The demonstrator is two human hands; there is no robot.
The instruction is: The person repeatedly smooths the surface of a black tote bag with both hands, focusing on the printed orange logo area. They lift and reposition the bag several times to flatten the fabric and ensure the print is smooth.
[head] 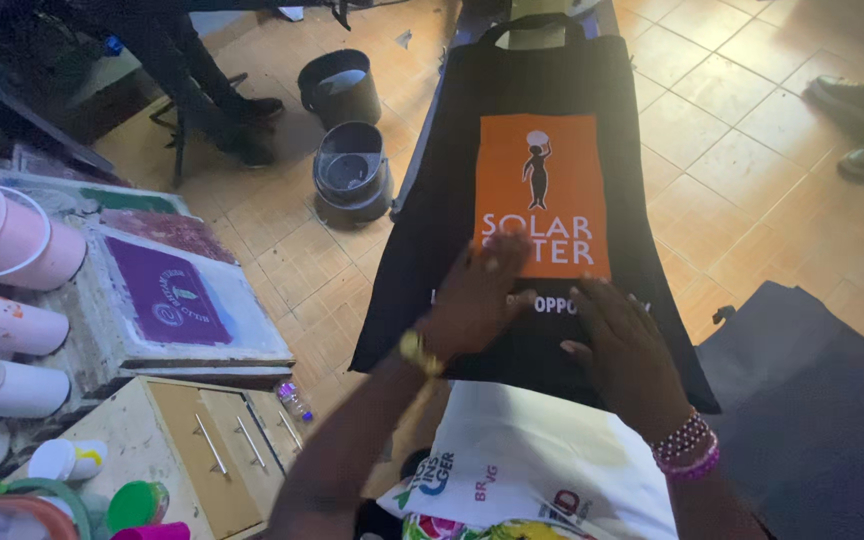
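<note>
— Head view first: what are my hands doing?

— Your left hand (474, 300) lies flat, fingers spread, pressed on the black tote bag (452, 180) at the lower edge of its orange printed panel (542, 195). It grips nothing. Your right hand (620, 345) is also open and palm down on the bag, just below that panel, close beside the left. Neither hand has closed around anything.

— And the bag itself?

— It is stretched flat on a narrow board that runs away from you, handles (537, 25) at the far end. The orange panel carries a dark figure and pale lettering. A gold watch (415, 350) sits on your left wrist, beaded bracelets (687, 447) on your right.

— What's around it?

— Just under your arms lies a white printed bag (522, 450). To your right, dark cloth (812, 400) is spread on the tiled floor (732, 150). Beyond the bag's left edge stand two black buckets (350, 170). Further left, a printing screen with a purple design (167, 295) rests on a worktable, with pale pink tubs (7, 240) and jars near it.
</note>
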